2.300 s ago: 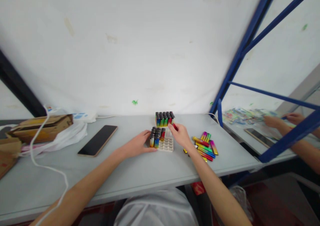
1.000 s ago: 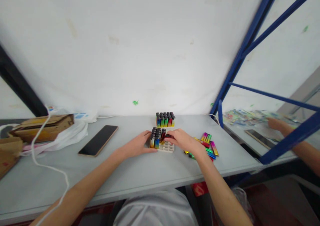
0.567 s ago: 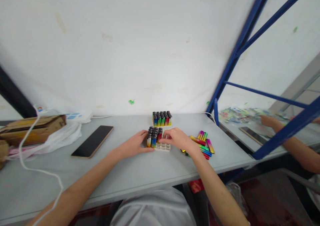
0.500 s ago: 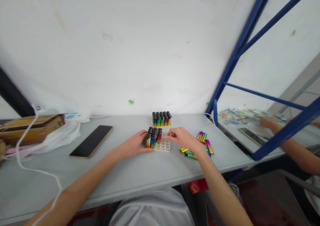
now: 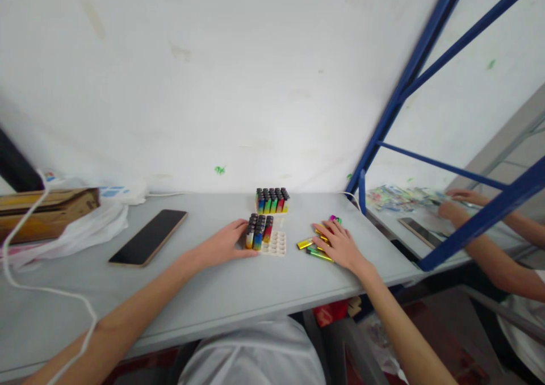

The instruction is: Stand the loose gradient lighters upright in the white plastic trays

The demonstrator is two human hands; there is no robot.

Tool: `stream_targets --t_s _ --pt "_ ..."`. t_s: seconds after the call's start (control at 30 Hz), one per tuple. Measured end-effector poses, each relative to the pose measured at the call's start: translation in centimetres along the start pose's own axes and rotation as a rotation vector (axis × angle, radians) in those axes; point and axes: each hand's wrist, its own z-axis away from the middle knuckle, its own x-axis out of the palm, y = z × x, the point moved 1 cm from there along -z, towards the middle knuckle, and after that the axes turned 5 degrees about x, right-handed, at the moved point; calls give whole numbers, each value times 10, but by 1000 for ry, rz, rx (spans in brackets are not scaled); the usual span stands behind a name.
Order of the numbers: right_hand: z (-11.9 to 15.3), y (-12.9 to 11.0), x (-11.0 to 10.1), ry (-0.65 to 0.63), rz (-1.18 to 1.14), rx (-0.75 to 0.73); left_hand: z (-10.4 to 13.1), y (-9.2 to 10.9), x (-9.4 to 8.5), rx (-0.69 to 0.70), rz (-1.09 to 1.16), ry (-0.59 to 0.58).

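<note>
A white tray with round holes [image 5: 279, 243] lies on the grey table, its left part filled with upright lighters [image 5: 258, 233] with black tops. My left hand [image 5: 232, 240] rests at the left side of these lighters, thumb and fingers around their edge, holding them. To the right, my right hand [image 5: 340, 246] is spread over a loose pile of shiny coloured lighters [image 5: 319, 254], covering part of it. A yellow lighter [image 5: 305, 243] sticks out left of the fingers. Behind the tray stands a second full block of lighters [image 5: 272, 201].
A phone [image 5: 149, 237] lies left of my left hand. Further left are a cardboard box [image 5: 51, 212], a plastic bag [image 5: 93, 226] and a white cable [image 5: 51, 291]. Blue metal bars [image 5: 389, 107] rise at the right, where another person's arms [image 5: 489, 231] show over an adjoining table.
My right hand has moved from above the tray's holes rightward onto the loose lighters, its fingers spreading. My left hand keeps its place at the tray. The view has shifted slightly.
</note>
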Motion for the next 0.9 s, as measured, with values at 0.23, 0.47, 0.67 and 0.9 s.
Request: stream_targets --t_s 0.23,0.47,0.67,0.9 --pt "-33 -20 -1 -81 11 -23 1 1 0 -4 2 15" --pt "-42 -31 -8 -257 5 55 2 3 -1 -12 0 6" --pt "-45 -26 -7 -230 -83 65 3 0 -1 8 -2 8" --pt "-69 20 -33 248 -201 174 3 0 0 7 1 12"
